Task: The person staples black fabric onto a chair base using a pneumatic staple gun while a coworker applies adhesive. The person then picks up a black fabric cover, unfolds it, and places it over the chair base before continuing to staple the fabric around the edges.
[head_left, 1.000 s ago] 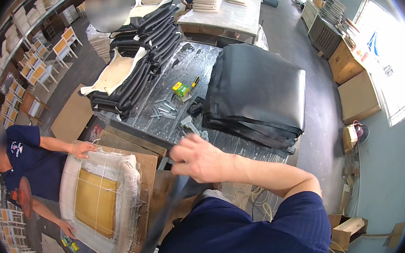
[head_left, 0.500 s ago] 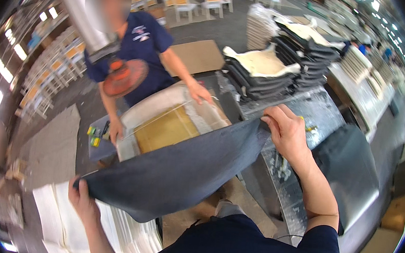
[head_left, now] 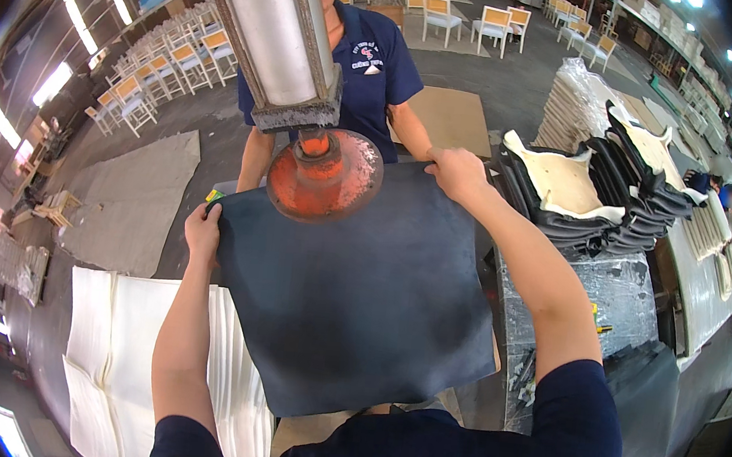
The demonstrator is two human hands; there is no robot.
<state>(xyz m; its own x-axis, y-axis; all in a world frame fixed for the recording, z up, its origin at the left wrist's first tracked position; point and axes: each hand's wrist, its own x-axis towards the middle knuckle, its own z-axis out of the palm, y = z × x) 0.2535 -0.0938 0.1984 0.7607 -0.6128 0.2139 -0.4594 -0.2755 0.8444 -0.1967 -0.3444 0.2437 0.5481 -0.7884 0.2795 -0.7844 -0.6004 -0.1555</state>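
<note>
Now the dark sheet [head_left: 360,290] spreads between left hand [head_left: 202,232] and right hand [head_left: 458,172], each grip pinching a far corner.

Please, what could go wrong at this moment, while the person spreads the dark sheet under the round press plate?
1. The left hand and right hand grip the dark sheet at its far corners, close to the round orange press plate; if the plate came down, fingers might be pinched.
2. The co-worker's hand is at the same far edge, so a sudden pull could probably catch it.
3. The sheet hides whatever lies beneath, so it may land crooked.
</note>
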